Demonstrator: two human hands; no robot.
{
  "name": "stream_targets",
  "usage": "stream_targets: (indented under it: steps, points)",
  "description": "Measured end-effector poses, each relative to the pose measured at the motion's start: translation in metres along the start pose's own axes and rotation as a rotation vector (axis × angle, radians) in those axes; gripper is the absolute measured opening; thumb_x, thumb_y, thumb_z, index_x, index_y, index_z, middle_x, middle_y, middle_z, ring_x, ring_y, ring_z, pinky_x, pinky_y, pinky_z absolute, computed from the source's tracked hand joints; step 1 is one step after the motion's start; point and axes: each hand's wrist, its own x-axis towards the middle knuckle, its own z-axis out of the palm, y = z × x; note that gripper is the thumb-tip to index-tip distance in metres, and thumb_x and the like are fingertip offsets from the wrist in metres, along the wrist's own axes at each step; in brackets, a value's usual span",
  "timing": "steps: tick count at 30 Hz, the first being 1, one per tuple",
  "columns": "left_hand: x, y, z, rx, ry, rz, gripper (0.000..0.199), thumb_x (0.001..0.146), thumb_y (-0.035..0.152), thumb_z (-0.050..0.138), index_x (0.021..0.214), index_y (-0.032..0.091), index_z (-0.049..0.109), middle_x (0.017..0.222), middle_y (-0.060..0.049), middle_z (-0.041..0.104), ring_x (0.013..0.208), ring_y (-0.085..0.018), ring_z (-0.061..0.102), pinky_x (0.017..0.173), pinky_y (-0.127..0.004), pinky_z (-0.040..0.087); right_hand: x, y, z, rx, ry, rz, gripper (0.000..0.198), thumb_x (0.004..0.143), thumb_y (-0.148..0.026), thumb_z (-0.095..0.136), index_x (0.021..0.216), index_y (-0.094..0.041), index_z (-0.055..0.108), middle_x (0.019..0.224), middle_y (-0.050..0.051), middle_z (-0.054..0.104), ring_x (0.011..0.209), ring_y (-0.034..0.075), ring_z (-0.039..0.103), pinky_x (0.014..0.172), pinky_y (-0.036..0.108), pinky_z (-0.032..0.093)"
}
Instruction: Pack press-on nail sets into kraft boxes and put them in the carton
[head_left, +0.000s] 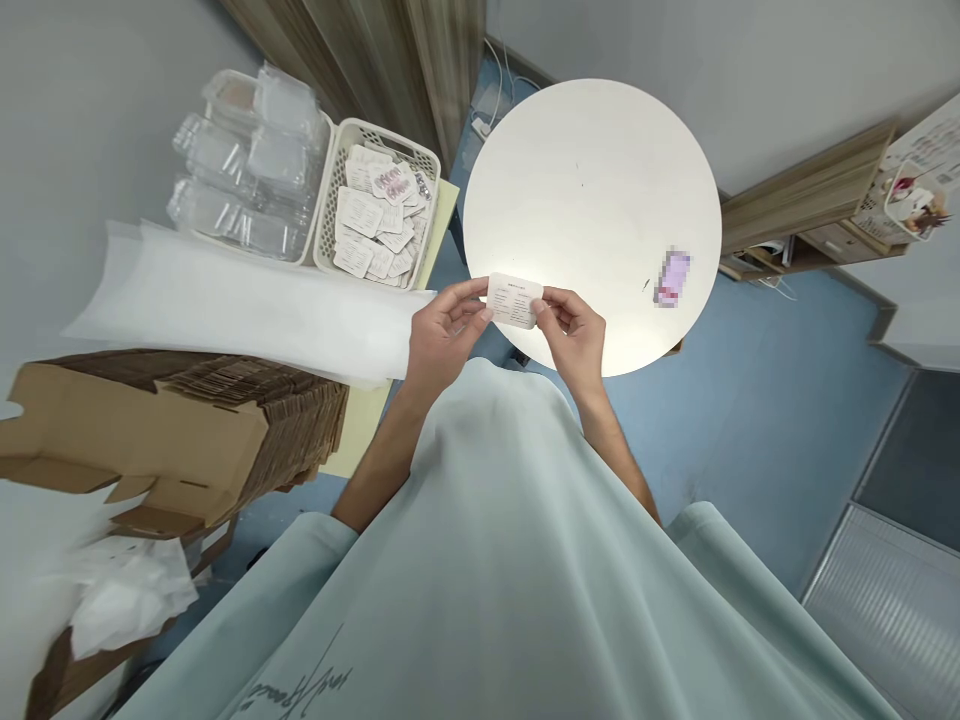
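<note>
Between my two hands is a small white card (514,302) with rounded corners and fine printed text, held up over the near edge of a round white table (585,170). My left hand (448,330) pinches the card's left edge with thumb and fingers. At the card's right edge, my right hand (574,335) grips it the same way, its thumb lying over the printed side. The back of the card is hidden. To the left, a white basket (324,215) holds many similar printed cards (375,225), one of them with pink items on it.
Clear plastic boxes (247,160) are stacked beside the basket. White sheets (247,300) and flattened brown cardboard boxes (172,425) lie at the left. A pixelated purple object (673,278) rests on the table's right. Wooden shelving (817,200) stands at the right wall.
</note>
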Motion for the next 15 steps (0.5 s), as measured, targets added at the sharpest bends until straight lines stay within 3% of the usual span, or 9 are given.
stream_targets:
  steps: [3,8,15]
  points:
    - [-0.002,0.003,-0.004,-0.048,0.014,-0.017,0.054,0.094,0.062,0.093,0.129,0.023,0.082,0.127,-0.012,0.086,0.116,-0.03,0.084,0.101,-0.047,0.072,0.004,0.003,-0.005,0.034,-0.049,0.035,0.055,0.098,-0.08,0.08,0.117,-0.029,0.085,0.117,0.006,0.086,0.103,0.024,0.08,0.093,0.043,0.071]
    - [-0.002,0.001,-0.008,-0.158,-0.032,-0.061,0.055,0.089,0.059,0.098,0.128,0.024,0.082,0.131,-0.012,0.086,0.115,-0.029,0.084,0.095,-0.044,0.073,0.004,0.0,-0.008,0.078,-0.078,0.046,0.053,0.097,-0.078,0.082,0.116,-0.028,0.085,0.113,0.006,0.085,0.102,0.024,0.08,0.092,0.043,0.071]
    - [-0.001,0.007,-0.016,-0.298,-0.31,-0.265,0.066,0.091,0.071,0.093,0.14,0.028,0.081,0.137,-0.015,0.085,0.129,-0.038,0.083,0.107,-0.054,0.071,0.003,-0.014,-0.008,0.067,-0.119,0.052,0.054,0.096,-0.081,0.082,0.114,-0.03,0.085,0.112,0.005,0.085,0.107,0.025,0.079,0.1,0.047,0.07]
